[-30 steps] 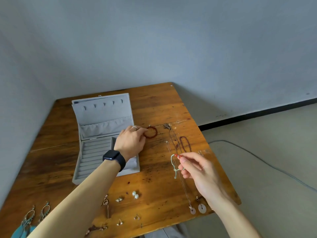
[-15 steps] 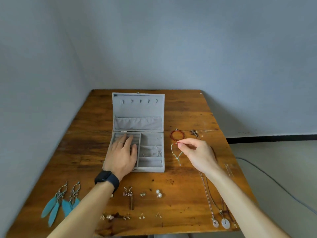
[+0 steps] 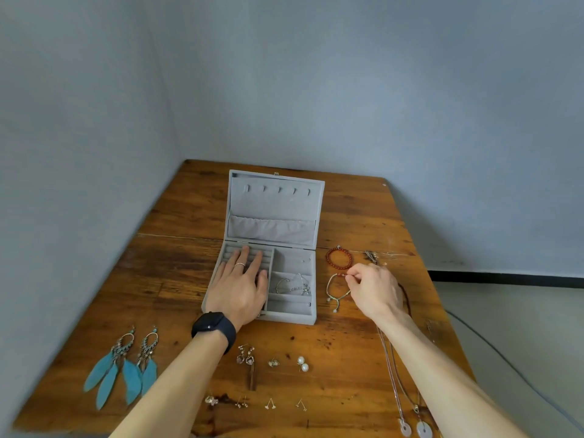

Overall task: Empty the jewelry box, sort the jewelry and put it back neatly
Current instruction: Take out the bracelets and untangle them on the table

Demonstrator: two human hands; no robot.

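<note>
The grey jewelry box (image 3: 294, 317) lies with its lid up on the wooden table (image 3: 177, 279). My left hand (image 3: 241, 287) rests flat on the box's ring rolls, fingers spread, a ring on one finger. My right hand (image 3: 374, 290) pinches the top of a pale green cord bracelet (image 3: 335, 294), which lies on the table just right of the box. A red bead bracelet (image 3: 339, 257) sits behind it. A silver bangle and chain (image 3: 294, 286) lie in the box's middle right compartment.
Two blue feather earrings (image 3: 123, 369) lie front left. Small earrings, including a pearl pair (image 3: 302, 364), sit in rows near the front edge. Necklaces with pale disc pendants (image 3: 414, 429) run down the right side. Grey walls close the left and back.
My left hand moved from beside the red bracelet onto the box's ring rolls. My right hand carried the green bracelet forward and lowered it onto the table beside the box.
</note>
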